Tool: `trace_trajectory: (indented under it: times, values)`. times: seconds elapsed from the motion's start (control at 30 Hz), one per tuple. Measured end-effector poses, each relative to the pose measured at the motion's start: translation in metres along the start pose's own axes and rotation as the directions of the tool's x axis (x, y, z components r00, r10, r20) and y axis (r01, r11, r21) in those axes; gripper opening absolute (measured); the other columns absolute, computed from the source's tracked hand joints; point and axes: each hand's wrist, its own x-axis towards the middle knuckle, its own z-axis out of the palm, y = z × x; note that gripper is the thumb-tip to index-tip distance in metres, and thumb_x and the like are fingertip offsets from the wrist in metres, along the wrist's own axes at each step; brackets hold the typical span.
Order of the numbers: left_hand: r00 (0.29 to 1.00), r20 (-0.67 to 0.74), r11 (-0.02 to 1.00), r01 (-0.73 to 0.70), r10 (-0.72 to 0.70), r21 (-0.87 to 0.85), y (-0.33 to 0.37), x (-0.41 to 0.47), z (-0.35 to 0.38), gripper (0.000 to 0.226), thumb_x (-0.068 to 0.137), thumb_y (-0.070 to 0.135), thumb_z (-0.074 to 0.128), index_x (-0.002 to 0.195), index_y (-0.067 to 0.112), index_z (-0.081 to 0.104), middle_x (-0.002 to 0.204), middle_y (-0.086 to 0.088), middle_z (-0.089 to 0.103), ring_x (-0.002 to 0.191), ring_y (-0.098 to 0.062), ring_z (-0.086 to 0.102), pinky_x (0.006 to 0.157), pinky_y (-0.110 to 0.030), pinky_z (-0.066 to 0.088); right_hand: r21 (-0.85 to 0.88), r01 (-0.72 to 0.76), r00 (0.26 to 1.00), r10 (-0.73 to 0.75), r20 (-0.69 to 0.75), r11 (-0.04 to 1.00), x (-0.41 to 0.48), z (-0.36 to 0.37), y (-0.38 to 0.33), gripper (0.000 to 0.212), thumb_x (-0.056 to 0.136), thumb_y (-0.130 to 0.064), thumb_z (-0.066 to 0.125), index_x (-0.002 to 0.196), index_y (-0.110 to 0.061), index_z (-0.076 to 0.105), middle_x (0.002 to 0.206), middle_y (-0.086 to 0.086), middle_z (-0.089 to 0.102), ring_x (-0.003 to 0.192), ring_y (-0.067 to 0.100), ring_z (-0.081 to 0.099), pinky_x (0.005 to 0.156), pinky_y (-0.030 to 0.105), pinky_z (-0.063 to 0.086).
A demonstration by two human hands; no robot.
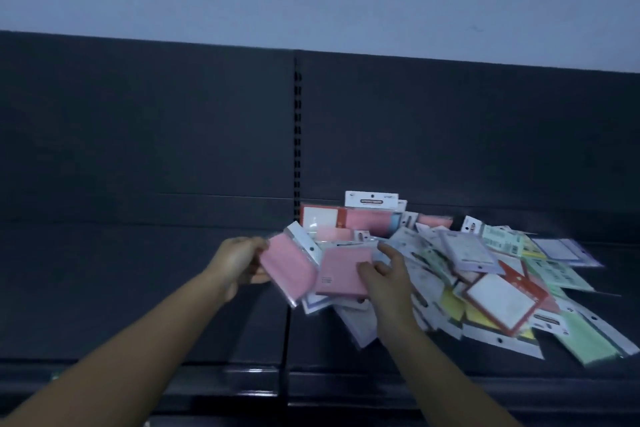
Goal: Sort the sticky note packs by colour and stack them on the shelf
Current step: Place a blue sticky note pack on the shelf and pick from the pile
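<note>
Left hand [239, 260] grips pink pack [289, 269]; right hand [386, 276] pinches second pink pack [341, 272] (atop pile [498, 291]).

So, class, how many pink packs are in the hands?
2. First pack in the left hand; second pack in the right hand, at the pile. Pile may hide more pink.

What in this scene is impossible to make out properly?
Head view, dim light:
- Print on the labels in the pile: too small and blurred.
- Lower packs: buried under those on top.
- Left hand: its fingers are hidden behind the pink pack it holds.
- Right hand: whether it grips or merely touches the second pink pack is unclear, as the pack hides its fingertips.
- Shelf front: cut off by the bottom edge.
</note>
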Motion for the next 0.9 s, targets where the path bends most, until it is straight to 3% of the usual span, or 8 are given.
trace_trajectory:
  times: [0.2,0.27,0.37,0.47,0.57,0.7,0.9]
  values:
    - [0.997,-0.04,0.978,0.062,-0.072,-0.201,-0.012,-0.032,-0.111,0.012,0.092,0.0,0.049,0.09,-0.006,0.059,0.08,-0.016,0.062,0.068,-0.026,0.064,0.054,-0.028,0.058,0.005,-0.057,0.989,0.056,0.138,0.998,-0.033,0.097,0.019,0.043,0.086,-0.004,0.054,0.125,-0.02,0.048,0.086,-0.008,0.063,0.079,0.009,0.059,0.059,0.024,0.047]
    - [0.996,-0.063,0.966,0.052,-0.07,-0.253,-0.015,-0.045,-0.157,0.01,0.091,-0.004,0.047,0.092,-0.005,0.057,0.085,-0.018,0.062,0.074,-0.027,0.064,0.055,-0.028,0.059,0.001,-0.104,0.972,0.102,0.211,0.995,-0.053,0.141,0.027,0.04,0.086,-0.005,0.055,0.123,-0.018,0.049,0.091,-0.01,0.061,0.079,0.008,0.057,0.051,0.02,0.047]
    - [0.995,-0.065,0.96,0.057,-0.078,-0.273,-0.021,-0.063,-0.222,0.013,0.09,-0.005,0.044,0.09,0.0,0.056,0.085,-0.015,0.065,0.076,-0.026,0.066,0.057,-0.029,0.059,-0.01,-0.154,0.944,0.15,0.295,0.988,-0.089,0.204,0.039,0.04,0.086,-0.004,0.055,0.121,-0.021,0.048,0.095,-0.005,0.064,0.074,0.013,0.059,0.041,0.019,0.041]
    - [0.994,-0.076,0.964,0.053,-0.075,-0.261,-0.028,-0.079,-0.275,0.014,0.091,-0.005,0.043,0.095,0.001,0.055,0.091,-0.017,0.066,0.079,-0.025,0.066,0.056,-0.028,0.059,-0.042,-0.11,0.931,0.118,0.346,0.993,-0.118,0.256,0.044,0.045,0.084,-0.001,0.054,0.124,-0.02,0.046,0.095,-0.004,0.063,0.071,0.015,0.058,0.04,0.02,0.041]
    - [0.992,-0.105,0.96,0.036,-0.068,-0.276,-0.035,-0.093,-0.325,0.015,0.091,-0.005,0.043,0.1,0.0,0.054,0.09,-0.017,0.067,0.073,-0.023,0.068,0.055,-0.028,0.058,-0.042,-0.095,0.909,0.104,0.403,0.995,-0.146,0.301,0.051,0.049,0.085,0.0,0.056,0.13,-0.017,0.043,0.094,-0.009,0.059,0.074,0.018,0.059,0.05,0.029,0.046]
    - [0.988,-0.143,0.945,0.004,-0.054,-0.328,-0.042,-0.104,-0.386,0.018,0.091,-0.006,0.04,0.096,0.002,0.056,0.079,-0.014,0.071,0.064,-0.021,0.07,0.055,-0.029,0.058,-0.084,-0.069,0.877,0.101,0.47,0.994,-0.18,0.354,0.059,0.049,0.087,-0.003,0.056,0.131,-0.019,0.041,0.093,-0.015,0.059,0.075,0.012,0.059,0.041,0.02,0.044]
    - [0.988,-0.129,0.924,0.031,-0.086,-0.381,-0.058,-0.096,-0.437,0.026,0.093,-0.006,0.037,0.101,0.006,0.059,0.078,-0.01,0.073,0.067,-0.021,0.07,0.054,-0.027,0.057,-0.21,-0.025,0.851,0.132,0.508,0.977,-0.192,0.406,0.072,0.035,0.088,-0.003,0.056,0.118,-0.019,0.047,0.092,-0.003,0.062,0.074,0.013,0.061,0.041,0.02,0.047]
